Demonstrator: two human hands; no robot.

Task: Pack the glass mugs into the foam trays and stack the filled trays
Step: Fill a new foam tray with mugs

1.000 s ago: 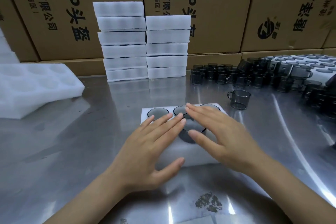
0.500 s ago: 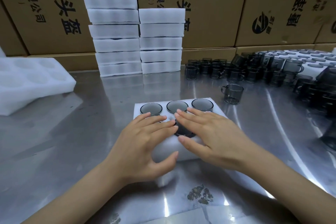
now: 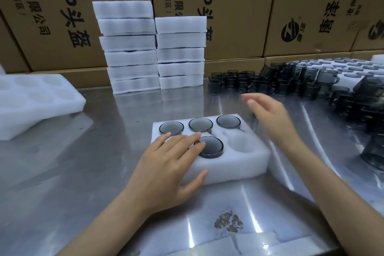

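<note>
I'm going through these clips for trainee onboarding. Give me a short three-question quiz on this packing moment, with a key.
1. True or false: the front right pocket of the white foam tray on the steel table holds no mug.
2. How many dark round glass mugs show in that tray: A two, B four, C six?
3. Which hand rests on the tray?

Key:
1. True.
2. B; the left hand hides the front left pocket.
3. The left; the right hand is raised, fingers loose, toward the loose smoky glass mugs.

Foam tray [image 3: 234,169] part-filled on steel table [image 3: 83,172].
Left hand [image 3: 166,164] rests flat on tray; right hand [image 3: 268,114] open, raised beyond it.
</note>
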